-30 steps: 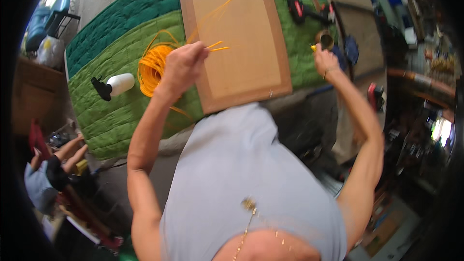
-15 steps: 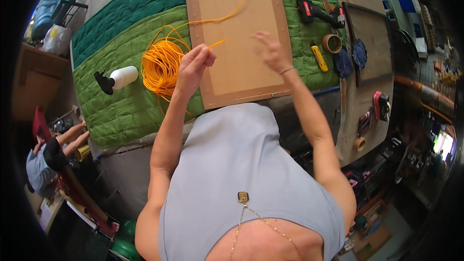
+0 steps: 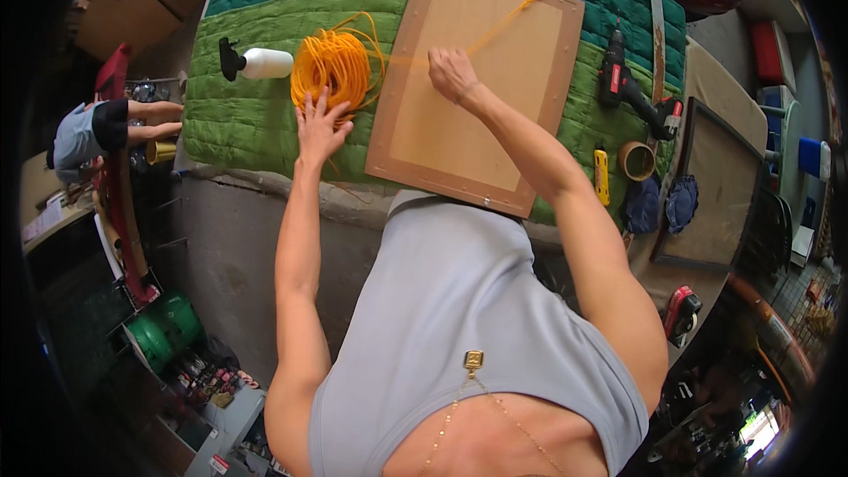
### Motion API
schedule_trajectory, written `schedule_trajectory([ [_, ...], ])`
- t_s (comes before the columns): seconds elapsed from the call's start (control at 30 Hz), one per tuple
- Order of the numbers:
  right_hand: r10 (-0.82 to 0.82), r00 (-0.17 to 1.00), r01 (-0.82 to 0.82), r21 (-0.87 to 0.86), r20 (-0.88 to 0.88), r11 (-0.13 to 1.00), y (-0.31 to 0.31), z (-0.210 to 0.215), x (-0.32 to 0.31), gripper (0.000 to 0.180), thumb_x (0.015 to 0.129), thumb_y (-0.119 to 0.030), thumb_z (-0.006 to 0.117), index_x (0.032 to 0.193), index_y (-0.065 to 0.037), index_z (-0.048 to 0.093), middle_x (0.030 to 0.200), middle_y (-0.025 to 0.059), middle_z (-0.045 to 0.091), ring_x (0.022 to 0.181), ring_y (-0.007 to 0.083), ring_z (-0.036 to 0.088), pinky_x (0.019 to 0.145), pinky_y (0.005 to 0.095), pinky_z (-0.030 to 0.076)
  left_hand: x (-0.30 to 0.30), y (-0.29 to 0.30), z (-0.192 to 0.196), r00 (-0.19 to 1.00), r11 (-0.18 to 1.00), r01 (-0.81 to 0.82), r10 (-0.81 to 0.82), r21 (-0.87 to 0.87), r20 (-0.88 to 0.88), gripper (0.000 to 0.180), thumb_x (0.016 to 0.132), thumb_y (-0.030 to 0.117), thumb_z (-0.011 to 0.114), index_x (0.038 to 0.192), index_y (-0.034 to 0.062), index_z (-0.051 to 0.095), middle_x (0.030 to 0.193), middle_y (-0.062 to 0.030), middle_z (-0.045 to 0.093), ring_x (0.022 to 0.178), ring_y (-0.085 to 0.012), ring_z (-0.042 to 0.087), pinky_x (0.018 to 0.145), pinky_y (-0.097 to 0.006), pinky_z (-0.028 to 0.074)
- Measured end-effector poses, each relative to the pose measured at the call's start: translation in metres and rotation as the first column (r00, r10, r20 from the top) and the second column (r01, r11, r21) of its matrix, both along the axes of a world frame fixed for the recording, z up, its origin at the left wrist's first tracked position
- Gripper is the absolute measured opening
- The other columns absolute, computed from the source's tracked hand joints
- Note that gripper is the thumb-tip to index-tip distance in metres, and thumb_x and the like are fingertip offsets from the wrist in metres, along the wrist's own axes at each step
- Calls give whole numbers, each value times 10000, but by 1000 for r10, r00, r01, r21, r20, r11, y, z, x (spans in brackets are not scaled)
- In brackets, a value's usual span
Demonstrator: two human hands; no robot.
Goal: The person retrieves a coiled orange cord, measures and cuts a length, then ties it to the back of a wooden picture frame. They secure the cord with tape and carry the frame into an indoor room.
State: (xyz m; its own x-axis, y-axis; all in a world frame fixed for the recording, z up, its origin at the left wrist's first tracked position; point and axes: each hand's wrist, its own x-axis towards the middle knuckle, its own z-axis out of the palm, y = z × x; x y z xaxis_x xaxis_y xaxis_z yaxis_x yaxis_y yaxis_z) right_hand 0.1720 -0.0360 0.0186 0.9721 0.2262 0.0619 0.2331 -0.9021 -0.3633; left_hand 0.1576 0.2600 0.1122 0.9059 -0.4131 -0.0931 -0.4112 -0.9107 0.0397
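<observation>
A wooden-framed panel (image 3: 468, 140) lies back side up in front of me. Orange cord (image 3: 500, 28) is fastened near its far right corner and runs, blurred, to my right hand (image 3: 453, 75). The fingers of that hand are closed round the cord above the panel, and a further stretch leads left toward the coil. My left hand (image 3: 321, 127) rests with spread fingers on the near edge of the orange cord coil (image 3: 332, 60), which sits to the left of the panel.
A white spray bottle (image 3: 267, 64) lies left of the coil on a green quilted blanket (image 3: 252, 128). Right of the panel are a cordless drill (image 3: 616, 75), a yellow utility knife (image 3: 601, 178), a tape roll (image 3: 636, 159) and a dark empty frame (image 3: 720, 190). Another person (image 3: 84, 137) bends at far left.
My left hand has let go of the cord's end and moved down-left onto the coil. My right hand has closed on the cord. The whole view has shifted and turned.
</observation>
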Motion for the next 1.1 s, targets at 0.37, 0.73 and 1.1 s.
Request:
schedule_trajectory([
  [0.37,16,965,96,411,-260,906,-83,67,-296,108,851,-101,505,892,-40,584,812,161,620,741,353,621,676,451,498,-174,-149,-34,897,802,135,-349,-582,-272,265,712,77,664,974,54,632,892,-127,611,899,-293,588,819,-376,459],
  [0.73,15,976,76,407,-215,910,-94,27,-270,144,803,-178,597,873,-107,701,849,78,637,760,291,614,675,409,464,-207,-182,-58,877,922,179,-308,-343,-369,137,723,96,688,827,112,600,870,-45,600,897,-248,556,767,-387,364],
  [1.1,120,991,-109,165,-58,980,-83,26,-261,120,745,-179,637,834,-224,703,819,-27,592,809,139,583,715,369,346,-228,-169,-71,963,765,17,-185,-644,-194,123,706,118,737,781,97,642,762,-1,627,766,-199,572,740,-355,381],
])
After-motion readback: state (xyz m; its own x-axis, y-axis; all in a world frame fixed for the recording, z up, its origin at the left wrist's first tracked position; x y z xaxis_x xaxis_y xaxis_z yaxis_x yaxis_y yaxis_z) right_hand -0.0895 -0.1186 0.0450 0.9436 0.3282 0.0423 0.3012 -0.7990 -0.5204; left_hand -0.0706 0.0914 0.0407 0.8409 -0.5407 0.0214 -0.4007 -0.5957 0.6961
